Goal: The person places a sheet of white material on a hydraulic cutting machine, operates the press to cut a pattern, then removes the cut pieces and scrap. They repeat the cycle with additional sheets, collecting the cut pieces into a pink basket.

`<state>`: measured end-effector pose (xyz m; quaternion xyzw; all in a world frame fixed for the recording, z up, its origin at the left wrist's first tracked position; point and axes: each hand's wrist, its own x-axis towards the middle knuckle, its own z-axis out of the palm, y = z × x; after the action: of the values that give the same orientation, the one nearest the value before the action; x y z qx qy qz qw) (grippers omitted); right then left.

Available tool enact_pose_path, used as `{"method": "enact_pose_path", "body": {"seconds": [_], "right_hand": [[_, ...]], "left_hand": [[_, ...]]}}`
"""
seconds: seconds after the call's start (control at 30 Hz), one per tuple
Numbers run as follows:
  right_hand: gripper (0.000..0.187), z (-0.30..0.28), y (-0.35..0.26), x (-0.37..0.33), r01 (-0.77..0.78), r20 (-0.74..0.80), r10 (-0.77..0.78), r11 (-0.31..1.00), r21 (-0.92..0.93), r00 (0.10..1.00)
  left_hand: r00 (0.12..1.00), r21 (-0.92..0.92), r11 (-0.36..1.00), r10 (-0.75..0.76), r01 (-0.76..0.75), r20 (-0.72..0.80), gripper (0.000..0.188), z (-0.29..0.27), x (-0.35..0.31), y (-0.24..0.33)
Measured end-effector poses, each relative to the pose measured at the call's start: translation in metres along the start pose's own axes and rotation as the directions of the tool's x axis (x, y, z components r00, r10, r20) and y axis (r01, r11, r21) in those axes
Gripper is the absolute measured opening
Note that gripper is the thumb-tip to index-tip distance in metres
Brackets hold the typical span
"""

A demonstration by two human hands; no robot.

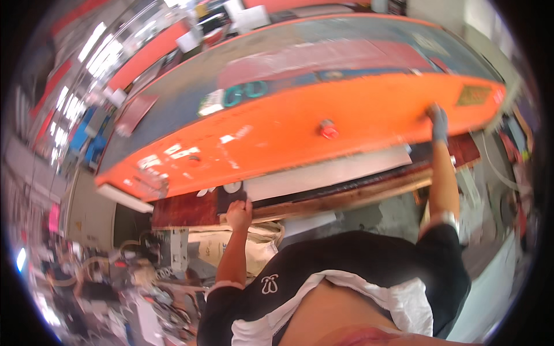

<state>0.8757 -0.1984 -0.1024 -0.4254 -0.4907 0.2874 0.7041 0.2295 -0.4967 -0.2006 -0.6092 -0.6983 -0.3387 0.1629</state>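
Note:
My left hand [239, 215] is closed at the front edge of a dark flat board [229, 203], its fingers curled over that edge. Beside it, a white sheet [329, 173] lies on the board, partly under the orange front beam [277, 138] of a large machine. Farther right, my right hand [438, 122], in a grey glove, is raised against the beam. Its fingers are blurred, and whatever they touch is hidden. A red push button [328, 130] sticks out of the beam between my hands. Small round white pieces [232, 187] lie near my left hand.
A reddish-brown bed [184, 209] with a wooden front edge [346, 200] runs below the beam. Reddish sheets [323, 57] and a green tape roll [254, 89] lie on the machine's top. Below the bed stands a tan sack [248, 248]; cluttered items fill the lower left.

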Motion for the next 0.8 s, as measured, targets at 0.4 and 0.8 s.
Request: {"method": "enact_pose_path", "body": {"seconds": [0.4,0.8], "right_hand": [[0.022,0.086,-0.006,-0.217,0.632,0.738,-0.095,0.596,-0.495,0.668],[0.031,0.075,0.008,-0.226,0.603,0.69,-0.026,0.51,-0.614,0.724]], "left_hand": [[0.999,0.07,0.997,-0.041,0.041,0.006,0.023,-0.001,0.023,0.007],[0.993,0.109,0.992,-0.077,0.067,0.086,0.027,0.001,0.011,-0.001]]}}
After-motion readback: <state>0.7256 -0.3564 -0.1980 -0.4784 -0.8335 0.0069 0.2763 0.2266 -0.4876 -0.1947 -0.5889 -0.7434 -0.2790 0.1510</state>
